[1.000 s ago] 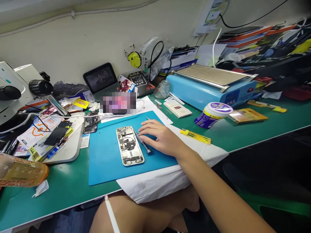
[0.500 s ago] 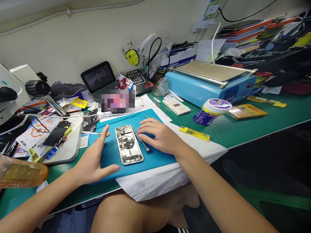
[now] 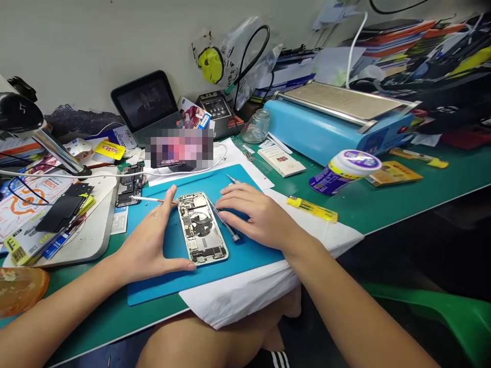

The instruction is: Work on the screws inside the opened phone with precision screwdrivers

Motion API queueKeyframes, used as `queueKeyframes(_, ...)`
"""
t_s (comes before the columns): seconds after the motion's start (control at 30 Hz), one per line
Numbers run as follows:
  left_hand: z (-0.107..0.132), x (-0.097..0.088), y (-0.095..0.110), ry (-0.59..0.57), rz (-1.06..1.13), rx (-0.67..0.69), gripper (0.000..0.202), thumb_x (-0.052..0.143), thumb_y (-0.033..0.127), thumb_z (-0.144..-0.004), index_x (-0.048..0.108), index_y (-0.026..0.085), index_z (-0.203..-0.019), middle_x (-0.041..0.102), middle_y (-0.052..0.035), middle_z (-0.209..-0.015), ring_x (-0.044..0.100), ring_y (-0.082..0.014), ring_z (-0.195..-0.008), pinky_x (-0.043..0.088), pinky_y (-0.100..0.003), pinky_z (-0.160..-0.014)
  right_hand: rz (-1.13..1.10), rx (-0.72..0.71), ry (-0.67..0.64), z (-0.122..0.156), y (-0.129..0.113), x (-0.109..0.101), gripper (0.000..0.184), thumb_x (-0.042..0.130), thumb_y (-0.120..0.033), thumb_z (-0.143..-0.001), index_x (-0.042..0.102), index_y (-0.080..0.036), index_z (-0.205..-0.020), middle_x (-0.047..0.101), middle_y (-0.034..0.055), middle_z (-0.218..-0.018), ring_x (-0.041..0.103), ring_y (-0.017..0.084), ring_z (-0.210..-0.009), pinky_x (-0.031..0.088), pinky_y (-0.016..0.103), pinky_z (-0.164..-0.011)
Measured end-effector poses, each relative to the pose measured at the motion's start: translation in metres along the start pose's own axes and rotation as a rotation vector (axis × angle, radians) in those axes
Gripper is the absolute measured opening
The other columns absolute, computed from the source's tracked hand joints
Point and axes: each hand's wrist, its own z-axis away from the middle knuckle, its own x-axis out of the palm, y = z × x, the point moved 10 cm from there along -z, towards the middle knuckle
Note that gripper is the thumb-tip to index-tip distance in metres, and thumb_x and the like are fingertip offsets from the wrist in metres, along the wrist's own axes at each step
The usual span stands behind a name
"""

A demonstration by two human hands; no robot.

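Note:
An opened white-framed phone (image 3: 207,240) lies on the blue mat (image 3: 169,286), its circuit boards and metal inside showing. My left hand (image 3: 153,245) is open at its left side, thumb and fingers spread wide. The thumb tip is at the phone's lower left corner; whether it touches I cannot tell. A thin white stick (image 3: 148,199) lies by the left fingertips. To the right of the phone rests a dark screwdriver (image 3: 230,229). My right hand (image 3: 257,214) hovers or rests beside it, fingers loosely stretched and apart. A pointed metal tool tip (image 3: 231,179) sticks out beyond that hand.
A yellow-handled tool (image 3: 312,209) lies on white paper at right. Behind it stand a purple and white tub (image 3: 345,171) and a blue hot-plate machine (image 3: 307,130). Phone parts (image 3: 129,186), packets and a microscope arm (image 3: 57,145) crowd the left. A screen device (image 3: 146,105) stands at the back.
My left hand has come closer to the phone, its thumb now at the lower corner. My right hand stays beside the screwdriver. The camera view has shifted slightly.

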Motion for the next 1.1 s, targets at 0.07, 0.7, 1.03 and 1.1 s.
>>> queueKeyframes(0.07, 0.000, 0.000, 0.000, 0.006, 0.005, -0.014, 0.139, 0.079, 0.073, -0.078, -0.019, 0.027, -0.165, 0.032, -0.0228, -0.166, 0.041, -0.0425, -0.149, 0.039, -0.061, -0.119, 0.012, 0.002, -0.002, 0.000, -0.001, 0.000, 0.015, 0.059, -0.025, -0.102, 0.073, -0.020, -0.105, 0.078, 0.0089, -0.106, 0.070, 0.027, -0.112, 0.050, 0.057, -0.113)
queueKeyframes(0.7, -0.003, 0.002, 0.004, 0.035, -0.029, 0.041, 0.135, 0.078, 0.070, -0.082, -0.017, 0.024, -0.166, 0.029, -0.0226, -0.168, 0.046, -0.0406, -0.147, 0.040, -0.056, -0.118, 0.135, -0.134, -0.002, -0.001, -0.028, 0.005, 0.020, 0.058, -0.023, -0.102, 0.071, -0.018, -0.116, 0.079, 0.0112, -0.112, 0.071, 0.028, -0.112, 0.061, 0.050, -0.099)
queueKeyframes(1.03, -0.003, -0.001, 0.010, 0.057, -0.048, 0.102, 0.131, 0.077, 0.068, -0.085, -0.018, 0.026, -0.166, 0.027, -0.0217, -0.169, 0.046, -0.0410, -0.146, 0.037, -0.057, -0.121, 0.101, -0.149, -0.073, 0.002, -0.030, 0.012, 0.028, 0.058, -0.026, -0.102, 0.071, -0.018, -0.125, 0.075, 0.0118, -0.131, 0.065, 0.030, -0.132, 0.058, 0.049, -0.108)
queueKeyframes(1.1, -0.003, -0.001, 0.009, 0.063, -0.053, 0.107, 0.130, 0.076, 0.067, -0.085, -0.018, 0.027, -0.166, 0.021, -0.0208, -0.171, 0.044, -0.0415, -0.147, 0.036, -0.058, -0.121, 0.079, -0.148, -0.110, 0.003, -0.030, 0.015, 0.031, 0.057, -0.028, -0.103, 0.070, -0.018, -0.128, 0.074, 0.0119, -0.134, 0.063, 0.030, -0.136, 0.057, 0.050, -0.109)
